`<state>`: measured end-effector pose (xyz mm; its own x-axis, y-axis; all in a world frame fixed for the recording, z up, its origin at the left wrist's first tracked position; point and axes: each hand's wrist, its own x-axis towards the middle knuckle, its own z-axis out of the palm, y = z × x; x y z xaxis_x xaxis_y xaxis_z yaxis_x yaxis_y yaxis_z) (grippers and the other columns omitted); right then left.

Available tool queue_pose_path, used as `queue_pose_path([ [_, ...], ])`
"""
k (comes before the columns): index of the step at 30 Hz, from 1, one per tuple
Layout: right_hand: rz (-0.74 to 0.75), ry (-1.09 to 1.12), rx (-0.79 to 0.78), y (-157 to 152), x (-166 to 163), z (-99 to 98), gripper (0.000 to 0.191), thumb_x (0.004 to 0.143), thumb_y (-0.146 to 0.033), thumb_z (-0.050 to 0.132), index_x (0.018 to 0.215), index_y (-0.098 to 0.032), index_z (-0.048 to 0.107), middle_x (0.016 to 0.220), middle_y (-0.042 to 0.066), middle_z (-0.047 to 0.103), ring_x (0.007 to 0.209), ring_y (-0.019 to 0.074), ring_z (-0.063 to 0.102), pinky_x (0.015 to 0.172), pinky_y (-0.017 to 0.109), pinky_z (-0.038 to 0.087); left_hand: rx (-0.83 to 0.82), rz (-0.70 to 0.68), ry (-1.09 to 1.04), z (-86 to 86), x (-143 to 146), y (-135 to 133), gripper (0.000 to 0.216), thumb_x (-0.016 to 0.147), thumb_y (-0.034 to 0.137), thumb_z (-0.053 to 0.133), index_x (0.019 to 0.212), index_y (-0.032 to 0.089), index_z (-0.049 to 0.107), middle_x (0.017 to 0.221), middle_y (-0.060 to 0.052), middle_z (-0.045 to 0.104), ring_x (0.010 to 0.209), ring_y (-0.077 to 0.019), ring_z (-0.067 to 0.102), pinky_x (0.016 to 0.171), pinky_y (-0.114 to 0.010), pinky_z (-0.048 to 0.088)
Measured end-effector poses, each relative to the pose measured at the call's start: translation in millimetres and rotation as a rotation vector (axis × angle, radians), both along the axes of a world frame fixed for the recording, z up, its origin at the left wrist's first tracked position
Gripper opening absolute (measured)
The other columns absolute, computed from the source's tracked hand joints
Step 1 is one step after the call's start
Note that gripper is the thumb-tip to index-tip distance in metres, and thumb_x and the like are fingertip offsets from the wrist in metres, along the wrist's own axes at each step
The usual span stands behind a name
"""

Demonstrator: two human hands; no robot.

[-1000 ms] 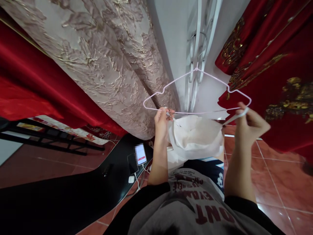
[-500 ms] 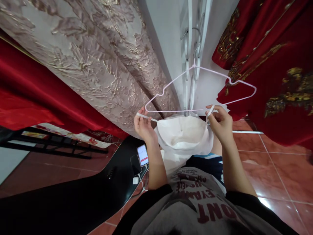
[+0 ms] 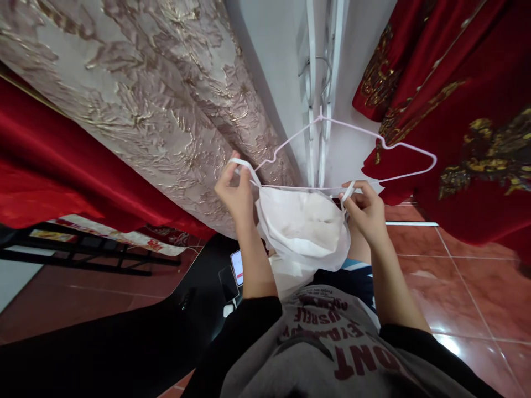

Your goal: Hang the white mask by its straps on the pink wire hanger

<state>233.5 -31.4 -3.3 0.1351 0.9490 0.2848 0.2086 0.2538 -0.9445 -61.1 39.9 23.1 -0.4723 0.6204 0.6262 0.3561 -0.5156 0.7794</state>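
Note:
A white garment [image 3: 305,226] with thin shoulder straps hangs between my hands, just under a pale pink wire hanger [image 3: 398,147] that hooks on a white rack [image 3: 326,94]. My left hand [image 3: 234,190] pinches the left strap [image 3: 244,166] and lifts it toward the hanger's left end. My right hand [image 3: 365,210] pinches the right strap [image 3: 347,190] close to the hanger's bottom bar. Both hands are closed on the straps.
A beige gold-embroidered garment [image 3: 166,105] hangs at left beside red fabric [image 3: 50,171]. Red embroidered garments [image 3: 456,110] hang at right. A phone [image 3: 236,266] on a cable lies on a black surface [image 3: 124,337] below. The floor is red tile [image 3: 456,287].
My left hand has moved from the hanger's bottom bar out to the left and up with the strap. My right hand has come in from the hanger's right end toward its middle.

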Motion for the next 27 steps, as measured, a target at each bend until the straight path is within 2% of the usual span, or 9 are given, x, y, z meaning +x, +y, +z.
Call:
queue_pose_path([
  [4,0.003,-0.004,0.010,2.9,6.2,0.2,0.021,0.094,-0.040,0.075,0.106,-0.025,0.067,0.056,-0.011,0.034,0.052,0.0091,0.030,0.053,0.026,0.022,-0.247,-0.180,-0.008,-7.9,-15.6,-3.9,0.028,0.085,0.029,0.083,0.111,0.019,0.085,0.121,-0.013,0.083,0.112,-0.0270,0.078,0.103,-0.044,0.060],
  [7,0.008,0.035,0.017,3.5,2.3,-2.1,0.021,0.094,-0.040,0.075,0.104,-0.025,0.065,0.055,-0.011,0.036,0.051,0.0094,0.031,0.052,0.026,0.021,-0.283,-0.340,0.121,3.0,-9.9,-9.1,0.027,0.086,0.027,0.081,0.111,0.020,0.083,0.108,-0.008,0.083,0.099,-0.0222,0.076,0.093,-0.036,0.060],
  [10,0.012,0.067,0.002,2.3,-3.6,-5.3,0.021,0.094,-0.041,0.075,0.105,-0.026,0.064,0.057,-0.010,0.038,0.051,0.0099,0.033,0.052,0.026,0.023,-0.218,-0.327,0.286,25.9,5.9,-10.8,0.007,0.091,0.023,0.074,0.095,0.021,0.079,0.089,-0.002,0.077,0.084,-0.0175,0.070,0.082,-0.030,0.055],
  [13,0.038,0.071,-0.008,0.8,-5.7,-7.1,0.022,0.094,-0.041,0.075,0.108,-0.027,0.064,0.057,-0.010,0.037,0.051,0.0100,0.033,0.053,0.026,0.023,-0.193,-0.290,0.380,43.7,16.2,-7.4,0.018,0.098,0.020,0.062,0.084,0.021,0.073,0.079,0.000,0.071,0.076,-0.0157,0.063,0.076,-0.029,0.051],
  [15,0.045,0.062,-0.006,0.4,-4.3,-6.4,0.023,0.094,-0.041,0.075,0.109,-0.027,0.065,0.057,-0.010,0.036,0.051,0.0102,0.033,0.053,0.026,0.023,-0.211,-0.284,0.349,43.2,16.0,-2.1,0.024,0.101,0.021,0.059,0.079,0.021,0.069,0.075,0.000,0.068,0.072,-0.0156,0.062,0.075,-0.029,0.051],
  [17,0.042,0.052,-0.001,0.3,-1.9,-4.5,0.024,0.093,-0.040,0.075,0.109,-0.027,0.065,0.057,-0.010,0.036,0.051,0.0102,0.033,0.053,0.026,0.024,-0.240,-0.261,0.222,30.3,12.0,3.1,0.025,0.102,0.027,0.064,0.077,0.022,0.066,0.072,0.000,0.066,0.069,-0.0155,0.062,0.074,-0.029,0.051],
  [20,0.032,0.038,0.018,0.9,1.0,-2.7,0.024,0.091,-0.038,0.077,0.109,-0.026,0.065,0.057,-0.011,0.035,0.051,0.0098,0.032,0.053,0.026,0.023,-0.308,-0.251,-0.122,-4.4,10.1,2.8,0.023,0.095,0.038,0.076,0.086,0.023,0.062,0.074,0.001,0.066,0.067,-0.0150,0.065,0.071,-0.029,0.053],
  [24,0.018,0.052,0.023,1.2,-0.4,-4.3,0.023,0.092,-0.038,0.075,0.108,-0.026,0.064,0.056,-0.011,0.035,0.052,0.0099,0.030,0.053,0.027,0.022,-0.390,-0.460,-0.534,-44.6,30.0,-16.5,0.040,0.086,0.053,0.084,0.107,0.025,0.062,0.091,-0.004,0.078,0.086,-0.0191,0.077,0.083,-0.032,0.058],
  [27,0.016,0.078,0.004,0.0,-6.5,-3.9,0.023,0.093,-0.040,0.074,0.108,-0.027,0.062,0.057,-0.011,0.036,0.052,0.0105,0.032,0.054,0.027,0.024,-0.303,-0.541,-0.600,-53.5,50.5,-28.6,0.043,0.086,0.058,0.083,0.104,0.025,0.064,0.105,-0.008,0.082,0.098,-0.0190,0.077,0.090,-0.032,0.057],
])
